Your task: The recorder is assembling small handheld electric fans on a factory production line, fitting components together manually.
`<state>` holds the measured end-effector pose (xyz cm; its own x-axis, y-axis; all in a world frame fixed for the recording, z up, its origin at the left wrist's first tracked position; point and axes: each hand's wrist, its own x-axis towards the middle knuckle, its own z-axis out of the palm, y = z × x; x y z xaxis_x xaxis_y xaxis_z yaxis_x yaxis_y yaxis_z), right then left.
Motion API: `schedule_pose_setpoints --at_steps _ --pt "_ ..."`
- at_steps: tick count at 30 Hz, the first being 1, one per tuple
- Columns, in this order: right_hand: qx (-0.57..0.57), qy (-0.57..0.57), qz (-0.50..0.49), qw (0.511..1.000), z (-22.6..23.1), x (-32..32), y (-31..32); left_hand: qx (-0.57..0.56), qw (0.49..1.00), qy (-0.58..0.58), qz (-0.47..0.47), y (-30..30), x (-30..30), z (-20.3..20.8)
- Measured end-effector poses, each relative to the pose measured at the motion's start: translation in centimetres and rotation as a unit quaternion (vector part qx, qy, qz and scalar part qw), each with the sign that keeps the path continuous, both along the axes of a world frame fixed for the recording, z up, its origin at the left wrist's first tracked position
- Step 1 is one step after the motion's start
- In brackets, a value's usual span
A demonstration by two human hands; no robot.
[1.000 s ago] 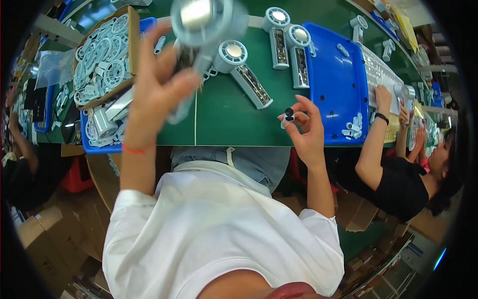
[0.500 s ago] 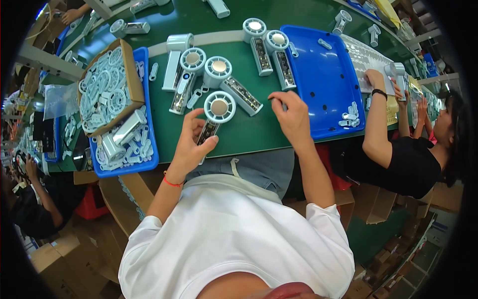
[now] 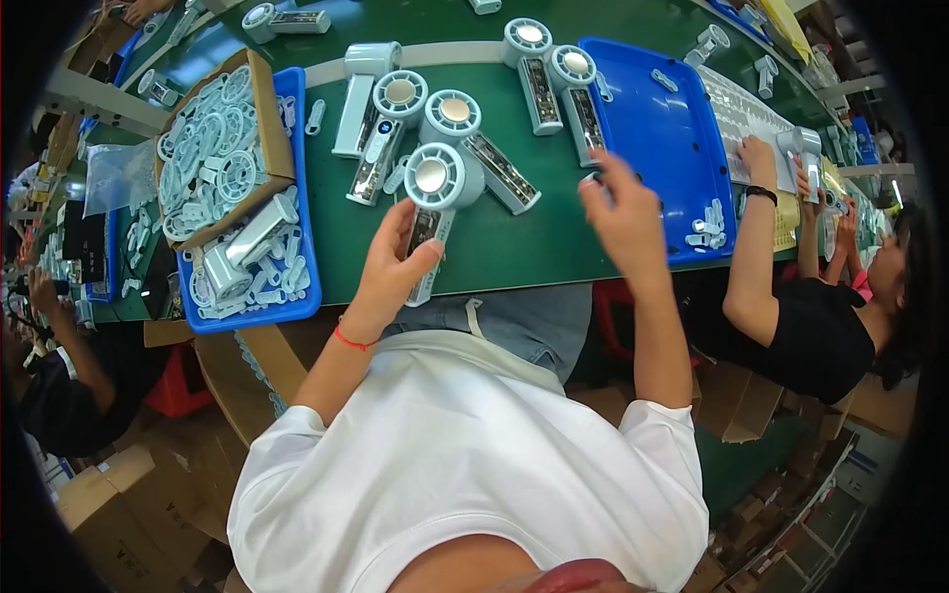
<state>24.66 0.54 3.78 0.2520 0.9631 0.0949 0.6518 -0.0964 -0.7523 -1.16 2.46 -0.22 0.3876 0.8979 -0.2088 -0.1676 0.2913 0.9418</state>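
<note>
1. Handheld fan (image 3: 432, 181), pale blue, is in the person's left hand (image 3: 388, 272), just above the near edge of the green table (image 3: 554, 237). Its round head points away from the person, its handle toward them, and the side of the handle facing up shows dark circuitry.
2. That left hand grips the handle between thumb and fingers; a red cord (image 3: 354, 339) circles the wrist.
3. The right hand (image 3: 631, 225) is raised near the left edge of the blue tray (image 3: 672, 148), its fingers bent and blurred. A small pale spot shows at the fingertips, but whether they pinch anything cannot be told.
4. Just beyond the held fan, a cluster of three similar fans lies on the table: one with a lit dot on its handle (image 3: 376, 163), one angled to the right (image 3: 499, 173), and one on its side (image 3: 354, 117).
5. Two more, with circuitry exposed, lie side by side near the blue tray (image 3: 541, 94) (image 3: 583, 124).
6. Small pale parts (image 3: 708, 227) sit in that tray's near corner.
7. At left, a cardboard box (image 3: 281, 124) full of round grilles (image 3: 237, 176) overlaps a second blue tray (image 3: 310, 242) of pale pieces.
8. At right, a co-worker's hand (image 3: 758, 156) wears a black wristband.
</note>
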Motion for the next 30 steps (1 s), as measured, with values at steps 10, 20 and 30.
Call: schedule_pose_setpoints --at_steps 10,20,30 --pt "-0.157 -0.55 0.235 0.786 -1.5 -1.8 -4.6 0.034 0.997 0.047 -0.05 -0.2 0.3 -0.8" --pt "0.013 -0.105 0.016 0.994 1.2 1.5 -0.9 0.043 0.998 0.039 -0.004 -0.4 0.5 -1.0" --pt "0.029 -0.135 0.07 0.988 0.4 3.0 0.5 0.031 0.999 0.025 -0.011 -0.2 0.5 -0.8"
